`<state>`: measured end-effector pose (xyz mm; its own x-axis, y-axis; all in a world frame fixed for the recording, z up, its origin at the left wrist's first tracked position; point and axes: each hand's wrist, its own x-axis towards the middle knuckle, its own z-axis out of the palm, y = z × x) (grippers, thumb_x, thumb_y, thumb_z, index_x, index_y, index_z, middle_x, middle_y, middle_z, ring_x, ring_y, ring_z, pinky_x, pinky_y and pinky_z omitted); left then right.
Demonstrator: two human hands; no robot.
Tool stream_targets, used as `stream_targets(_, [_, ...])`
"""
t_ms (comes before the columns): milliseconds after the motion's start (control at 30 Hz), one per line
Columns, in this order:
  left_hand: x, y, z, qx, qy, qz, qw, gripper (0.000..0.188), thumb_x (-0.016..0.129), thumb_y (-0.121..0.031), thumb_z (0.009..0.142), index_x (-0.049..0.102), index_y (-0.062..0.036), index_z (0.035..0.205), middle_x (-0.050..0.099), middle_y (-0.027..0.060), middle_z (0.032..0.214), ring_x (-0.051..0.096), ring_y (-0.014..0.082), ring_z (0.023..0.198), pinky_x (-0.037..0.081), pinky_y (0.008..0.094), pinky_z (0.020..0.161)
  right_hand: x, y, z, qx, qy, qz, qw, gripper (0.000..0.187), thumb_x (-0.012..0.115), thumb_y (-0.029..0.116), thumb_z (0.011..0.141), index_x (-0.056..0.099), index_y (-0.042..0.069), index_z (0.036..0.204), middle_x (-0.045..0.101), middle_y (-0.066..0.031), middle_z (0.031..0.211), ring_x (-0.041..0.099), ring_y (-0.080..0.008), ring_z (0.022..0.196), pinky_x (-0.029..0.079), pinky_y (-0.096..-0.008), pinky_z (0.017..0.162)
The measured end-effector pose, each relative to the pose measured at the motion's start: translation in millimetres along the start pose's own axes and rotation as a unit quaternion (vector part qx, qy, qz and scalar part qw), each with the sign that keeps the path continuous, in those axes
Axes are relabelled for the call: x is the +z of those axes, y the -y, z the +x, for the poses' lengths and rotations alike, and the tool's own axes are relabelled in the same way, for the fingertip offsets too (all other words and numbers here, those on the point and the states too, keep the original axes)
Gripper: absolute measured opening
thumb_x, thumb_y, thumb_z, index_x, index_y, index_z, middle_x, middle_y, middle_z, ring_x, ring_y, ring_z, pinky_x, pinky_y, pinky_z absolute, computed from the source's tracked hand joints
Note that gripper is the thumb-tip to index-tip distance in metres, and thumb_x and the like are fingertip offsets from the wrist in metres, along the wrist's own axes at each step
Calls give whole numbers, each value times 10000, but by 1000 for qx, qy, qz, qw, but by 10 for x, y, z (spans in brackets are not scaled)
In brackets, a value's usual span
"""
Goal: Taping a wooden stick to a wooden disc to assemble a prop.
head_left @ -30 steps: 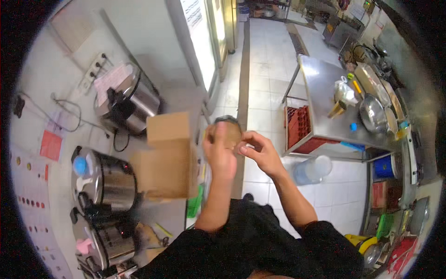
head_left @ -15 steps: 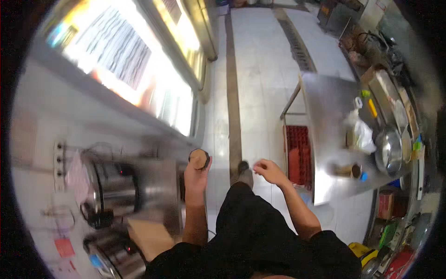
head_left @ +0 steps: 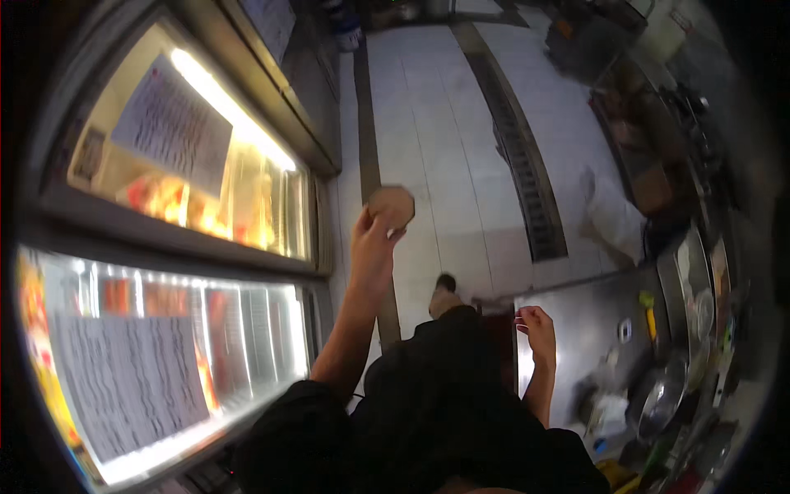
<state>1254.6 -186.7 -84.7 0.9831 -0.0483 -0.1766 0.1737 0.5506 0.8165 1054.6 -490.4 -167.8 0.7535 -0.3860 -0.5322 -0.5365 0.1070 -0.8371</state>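
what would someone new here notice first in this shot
The eye likely goes first to the two brightly lit glass-fronted cabinets filling the left side, with written sheets on their doors. Next comes the tan roundish object held up near the middle in the person's left hand, over the pale tiled floor. A dark slotted drain also stands out, running along that floor right of centre.

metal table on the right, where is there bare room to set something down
The metal table looks bare between the right hand and the small white item. It is crowded farther right and nearer the body: yellow handle, silver pan, blurred white bag.
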Motion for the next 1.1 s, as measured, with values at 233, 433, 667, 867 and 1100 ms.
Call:
stream_targets(233, [-521, -546, 2198, 31, -204, 43, 978, 353, 601, -126, 909, 524, -41, 1243, 589, 86, 1178, 580, 214, 1076, 508, 393, 863, 1617, 2923, 2996, -240, 176, -178, 938, 241, 613, 236, 939, 629, 8, 1014, 648, -67, 899, 591, -142, 832, 480, -281, 771])
stream_targets(433, [-798, -690, 4876, 33, -312, 7, 950, 566, 609, -84, 886, 359, 19, 1383, 499, 176, 1293, 542, 313, 1154, 499, 452, 947, 3016, 3322, 6272, -198, 272, -207, 919, 268, 491, 241, 988, 621, 16, 923, 645, -81, 896, 595, -188, 827, 482, -342, 794])
stream_targets(667, [407, -1573, 8875, -16, -256, 151, 955, 642, 703, -145, 863, 383, 50, 1384, 549, 119, 1227, 566, 198, 1068, 467, 342, 927, 3011, 2607, 8029, 43, 126, -508, 851, 283, 467, 236, 961, 670, 39, 968, 668, -181, 938, 630, -348, 848, 503, -469, 768])
stream_targets(867, [901, -1621, 12120, 25, -72, 25, 997, 448, 709, -177, 876, 506, -3, 1236, 601, 69, 1136, 585, 175, 1029, 496, 337, 875, 3357, 3581, 10022, 122, 107, -456, 875, 281, 471, 254, 963, 640, 43, 1038, 663, -169, 896, 629, -337, 821, 502, -470, 750])
stream_targets(1100, [760, -1626, 14080, -67, -86, -197, 974, 323, 601, -148, 919, 529, -25, 1209, 596, 146, 1190, 576, 307, 1134, 483, 530, 976, 3953, 5740, 12587, 85, 84, -393, 912, 305, 475, 275, 965, 605, 47, 1120, 656, -156, 848, 628, -325, 788, 501, -470, 728])
